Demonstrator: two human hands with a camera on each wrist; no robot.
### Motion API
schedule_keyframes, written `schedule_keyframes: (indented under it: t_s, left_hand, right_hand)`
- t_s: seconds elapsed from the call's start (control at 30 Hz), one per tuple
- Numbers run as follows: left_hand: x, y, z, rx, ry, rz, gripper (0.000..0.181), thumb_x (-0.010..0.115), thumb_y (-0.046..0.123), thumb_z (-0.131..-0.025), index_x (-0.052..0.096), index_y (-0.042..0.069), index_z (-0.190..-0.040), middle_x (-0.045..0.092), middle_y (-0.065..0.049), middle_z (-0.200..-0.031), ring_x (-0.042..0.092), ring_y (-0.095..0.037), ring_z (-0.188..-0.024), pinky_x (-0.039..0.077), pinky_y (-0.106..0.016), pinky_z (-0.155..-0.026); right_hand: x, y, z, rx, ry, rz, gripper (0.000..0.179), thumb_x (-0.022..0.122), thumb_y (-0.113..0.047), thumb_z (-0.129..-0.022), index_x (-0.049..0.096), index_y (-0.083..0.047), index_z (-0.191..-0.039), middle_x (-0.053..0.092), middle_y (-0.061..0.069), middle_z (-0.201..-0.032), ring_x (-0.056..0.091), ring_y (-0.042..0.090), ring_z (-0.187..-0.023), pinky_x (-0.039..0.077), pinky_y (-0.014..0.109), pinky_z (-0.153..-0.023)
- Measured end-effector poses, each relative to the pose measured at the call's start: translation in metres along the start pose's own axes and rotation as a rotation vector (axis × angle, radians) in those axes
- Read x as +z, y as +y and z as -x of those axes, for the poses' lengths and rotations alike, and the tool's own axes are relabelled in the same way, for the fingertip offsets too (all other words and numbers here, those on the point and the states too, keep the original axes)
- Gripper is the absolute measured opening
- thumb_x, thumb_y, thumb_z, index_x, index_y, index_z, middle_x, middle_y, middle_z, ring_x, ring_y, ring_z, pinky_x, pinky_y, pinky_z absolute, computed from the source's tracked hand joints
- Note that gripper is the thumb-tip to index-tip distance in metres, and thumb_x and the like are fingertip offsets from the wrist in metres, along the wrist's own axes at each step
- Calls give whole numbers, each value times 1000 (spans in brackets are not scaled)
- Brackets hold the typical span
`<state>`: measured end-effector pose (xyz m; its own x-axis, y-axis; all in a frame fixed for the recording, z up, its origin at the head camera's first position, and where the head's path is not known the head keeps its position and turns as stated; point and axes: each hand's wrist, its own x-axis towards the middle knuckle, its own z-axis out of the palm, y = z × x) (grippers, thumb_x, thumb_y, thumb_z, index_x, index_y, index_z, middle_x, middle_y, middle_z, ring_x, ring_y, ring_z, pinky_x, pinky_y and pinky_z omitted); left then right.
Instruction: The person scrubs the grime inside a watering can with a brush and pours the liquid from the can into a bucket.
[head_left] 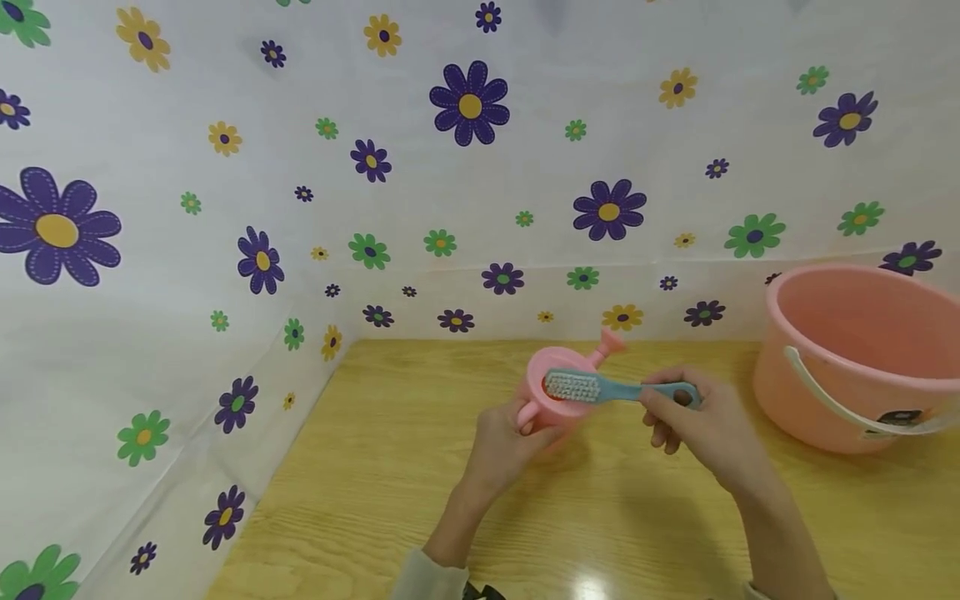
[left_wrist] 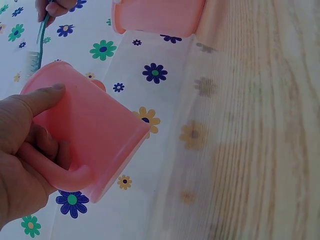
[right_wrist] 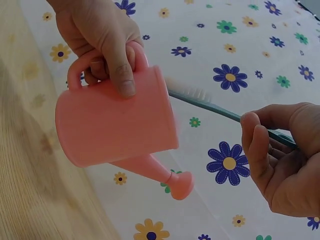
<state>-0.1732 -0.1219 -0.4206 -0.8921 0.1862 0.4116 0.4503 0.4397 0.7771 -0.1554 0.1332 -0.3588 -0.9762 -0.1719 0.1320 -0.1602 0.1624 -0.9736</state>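
My left hand (head_left: 504,448) grips the handle of a small pink watering can (right_wrist: 117,120), thumb laid along its side. The can is held up over the table, its spout with a flared rose pointing away to the right in the head view. My right hand (head_left: 693,417) pinches the handle of a blue brush (head_left: 618,390) between thumb and fingers. White bristles face up in the head view, and the brush head lies at the can's open mouth. In the right wrist view the end of the bristles passes behind the can's rim.
A large pink bucket (head_left: 780,392) with a white handle stands on the wooden table (head_left: 375,467) at the right. White sheeting (head_left: 540,175) printed with flowers rises behind the table and along its left side.
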Motion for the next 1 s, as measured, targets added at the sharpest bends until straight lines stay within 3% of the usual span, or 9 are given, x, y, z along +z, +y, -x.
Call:
schedule_keyframes:
  t_s: [0.33, 0.6, 0.77, 1.0]
  left_hand:
    - [6, 4, 2, -1, -32, 34, 46, 82, 13, -82, 65, 8, -125, 73, -2, -111, 60, -10, -84, 49, -18, -69]
    - [12, 9, 3, 20, -68, 40, 48, 82, 15, -83, 63, 9, -126, 71, -3, -115, 63, -9, -89, 53, -21, -76]
    - [15, 12, 4, 28, -69, 31, 48, 82, 13, -82, 63, 7, -125, 72, -5, -114, 65, -10, -93, 54, -22, -78]
    - [19, 12, 5, 6, -79, 57, 49, 82, 11, -82, 62, 8, -127, 71, -4, -118, 65, -10, -98, 53, -23, -82]
  right_hand:
    - [9, -2, 0, -114, 177, -217, 29, 62, -20, -99, 60, 9, -97, 67, 5, -72, 65, 16, -56, 57, 29, -55]
    - [20, -2, -1, -312, 302, -358, 25, 59, -10, -100, 59, 14, -93, 68, 9, -72, 67, 19, -56, 56, 32, -52]
    - [23, -1, -2, -420, 344, -315, 21, 57, -3, -99, 60, 17, -94, 68, 9, -72, 68, 16, -57, 56, 28, -52]
    - [25, -5, 2, -404, 449, -20, 16, 60, -6, -98, 67, 7, -92, 70, -10, -75, 68, 9, -61, 55, 22, -55]
